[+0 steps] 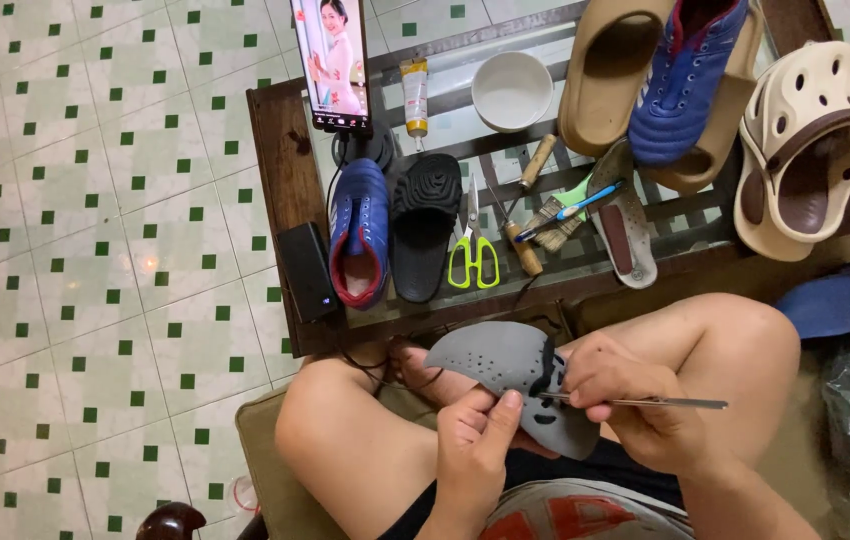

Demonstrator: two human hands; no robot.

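Note:
My left hand (473, 440) grips a grey perforated clog shoe (505, 362) from below, thumb pressed against its sole edge, over my lap. My right hand (625, 400) pinches a thin metal awl (665, 402) whose shaft points right, its tip end at the shoe's dark torn edge. Both hands are between my bare knees, just in front of the low table.
A glass-topped wooden table (280, 150) holds a propped phone (333, 62), a glue tube (415, 95), a white bowl (512, 90), green scissors (472, 250), brushes, an insole, a blue boot (359, 232), a black slide (425, 225), tan slides and a cream clog (805, 150). A power bank (307, 270) lies at left.

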